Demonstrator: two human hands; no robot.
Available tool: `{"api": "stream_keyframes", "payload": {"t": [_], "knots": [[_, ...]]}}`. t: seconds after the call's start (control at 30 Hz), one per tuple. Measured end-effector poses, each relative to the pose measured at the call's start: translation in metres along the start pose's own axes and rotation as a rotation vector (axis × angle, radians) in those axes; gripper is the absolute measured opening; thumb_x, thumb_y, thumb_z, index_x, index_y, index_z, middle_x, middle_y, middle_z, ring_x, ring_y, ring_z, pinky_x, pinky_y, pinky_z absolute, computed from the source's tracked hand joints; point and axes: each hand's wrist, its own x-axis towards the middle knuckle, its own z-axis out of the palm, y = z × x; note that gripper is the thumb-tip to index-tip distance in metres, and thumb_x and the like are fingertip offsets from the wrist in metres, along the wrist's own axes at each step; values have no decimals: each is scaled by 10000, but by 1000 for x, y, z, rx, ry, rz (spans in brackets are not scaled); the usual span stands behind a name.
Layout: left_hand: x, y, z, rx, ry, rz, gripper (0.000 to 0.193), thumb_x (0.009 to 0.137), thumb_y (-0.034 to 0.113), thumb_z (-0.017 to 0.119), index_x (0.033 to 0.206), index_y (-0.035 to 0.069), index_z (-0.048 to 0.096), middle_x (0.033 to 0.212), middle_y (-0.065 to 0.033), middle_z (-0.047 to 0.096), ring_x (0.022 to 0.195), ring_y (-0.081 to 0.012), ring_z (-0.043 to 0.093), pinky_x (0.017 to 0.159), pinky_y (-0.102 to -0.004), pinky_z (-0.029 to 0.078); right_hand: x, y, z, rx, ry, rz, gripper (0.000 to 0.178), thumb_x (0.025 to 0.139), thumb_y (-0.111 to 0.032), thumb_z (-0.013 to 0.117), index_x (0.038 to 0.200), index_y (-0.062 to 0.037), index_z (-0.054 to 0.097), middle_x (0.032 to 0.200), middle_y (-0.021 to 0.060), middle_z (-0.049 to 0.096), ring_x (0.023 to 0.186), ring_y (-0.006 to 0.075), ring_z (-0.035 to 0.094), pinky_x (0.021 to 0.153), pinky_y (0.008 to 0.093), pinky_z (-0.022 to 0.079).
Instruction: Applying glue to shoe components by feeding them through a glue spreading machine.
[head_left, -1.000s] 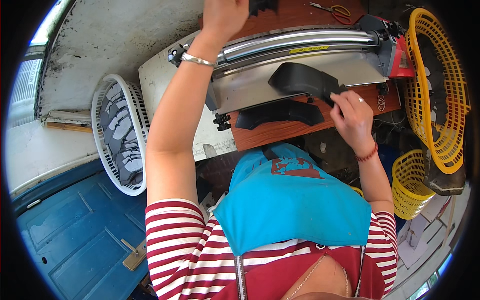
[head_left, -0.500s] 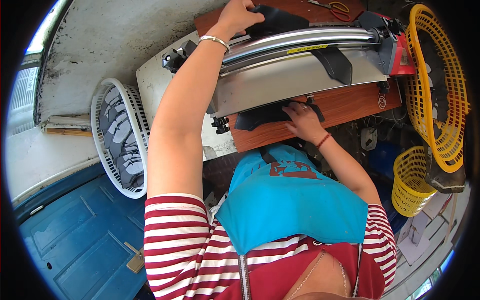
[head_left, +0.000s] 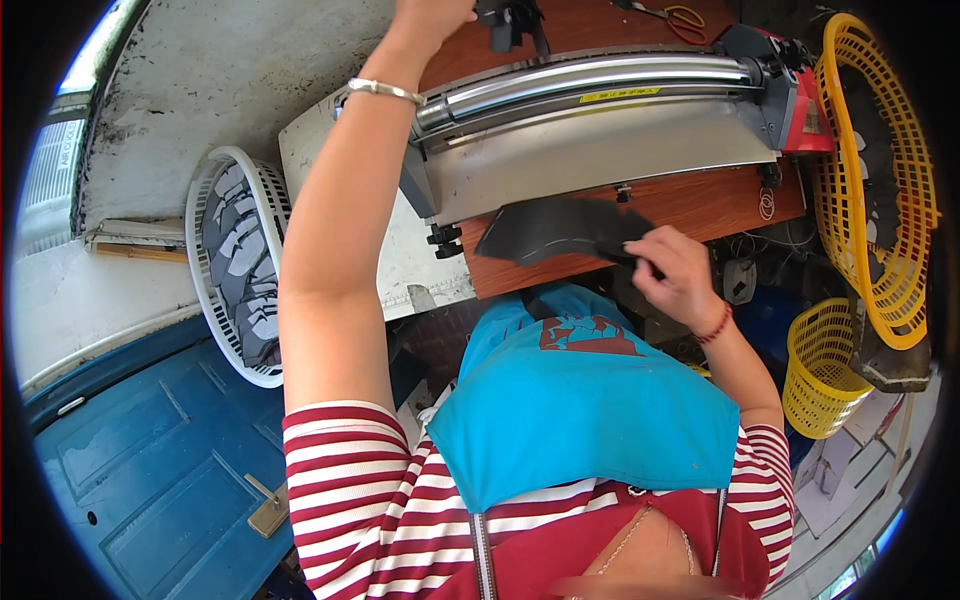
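My right hand (head_left: 675,275) pinches the right end of a flat, curved black piece of sheet material (head_left: 565,232), lifted over the front of the brown board. At the top edge, beyond the rollers, my left hand (head_left: 432,22) is partly cut off. Its visible fingers close against a dark, folded-looking black piece (head_left: 512,24). Between my hands stands a roller machine (head_left: 600,85) with long shiny metal rollers, a red end housing and a sloping metal plate (head_left: 600,150).
Scissors (head_left: 670,18) with orange and yellow handles lie on the board behind the machine. At left, a white basket (head_left: 196,250) holds many grey-black pieces. A yellow basket (head_left: 850,190) with similar pieces stands right of the machine, above a smaller yellow basket (head_left: 815,380).
My right hand has lifted the curved black piece off the board and moved right and nearer me. My left hand has moved farther back. The black piece on the plate is gone from there.
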Motion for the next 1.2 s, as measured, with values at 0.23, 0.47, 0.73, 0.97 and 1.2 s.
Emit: {"api": "stream_keyframes", "payload": {"t": [0.23,0.47,0.73,0.97,1.2], "knots": [[-5,-81,37,704,-585,239,277,894,226,561,955,83,790,832,-188,726,801,-402,673,796,-472,523,43,19,-14,-186,146,149,223,775,36,704,979,-51,730,848,91,662,714,267,669,620,346,534],[9,-73,46,723,-535,-13,337,823,360,669,808,31,740,781,-169,709,734,-298,674,741,-406,523,56,35,22,-96,193,112,166,841,12,709,988,-61,731,861,87,672,728,269,667,645,348,532],[10,-43,37,171,-160,-108,261,758,136,808,960,19,691,829,-83,674,675,-177,651,500,-320,549,27,25,27,-2,95,112,188,829,46,709,998,-33,726,844,87,671,670,243,652,598,327,517],[-3,-1,-3,-442,1,-210,244,766,40,786,957,-3,640,873,-88,666,716,-197,672,458,-327,590,22,16,33,47,42,92,184,843,46,702,1009,-29,727,803,98,646,632,219,614,575,321,489],[-50,21,-109,-620,216,-95,200,827,31,751,993,35,640,909,-85,690,787,-214,701,518,-369,606,21,12,51,100,-48,54,170,855,28,702,1008,-41,732,803,91,652,623,215,611,566,318,479]]}}
